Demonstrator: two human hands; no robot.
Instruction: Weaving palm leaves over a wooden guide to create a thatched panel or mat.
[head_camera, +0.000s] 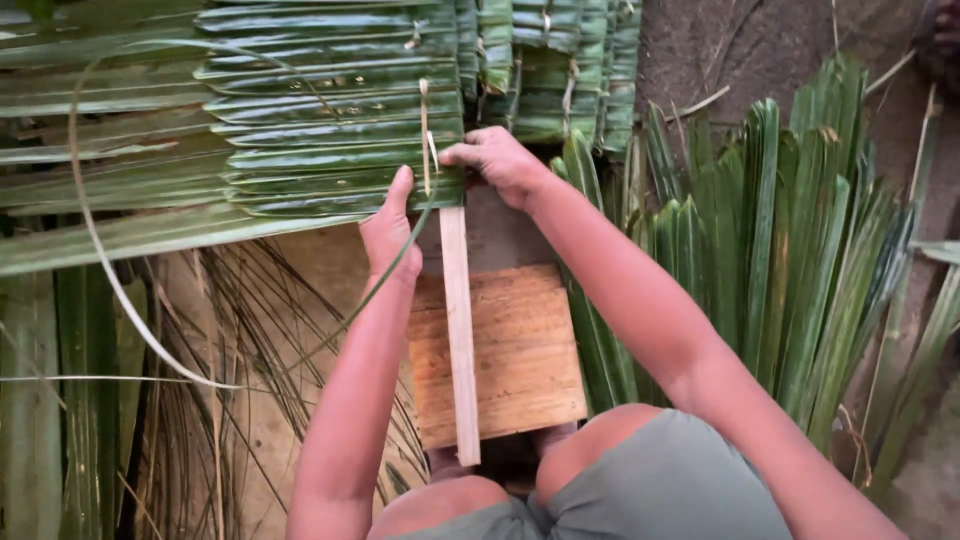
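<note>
Head view: L hand (390, 232) flat, steadying folded leaves (335, 150) on wooden slat (458, 330). R hand (497, 160) pinches thin pin (425, 135) (best kept perpendicular, leaves tight).

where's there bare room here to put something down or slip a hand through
The wooden block is bare right of the wooden slat. Bare ground shows top right, above the leaf pile. Crowded: the stitched leaf panel under the left hand and right hand, and loose strips left.

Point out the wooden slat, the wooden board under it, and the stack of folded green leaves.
wooden slat (459, 330): head view, mid-length of its pale face.
wooden board (525, 350): head view, bare top right of the slat.
folded green leaves (330, 110): head view, middle of the stack.
</note>
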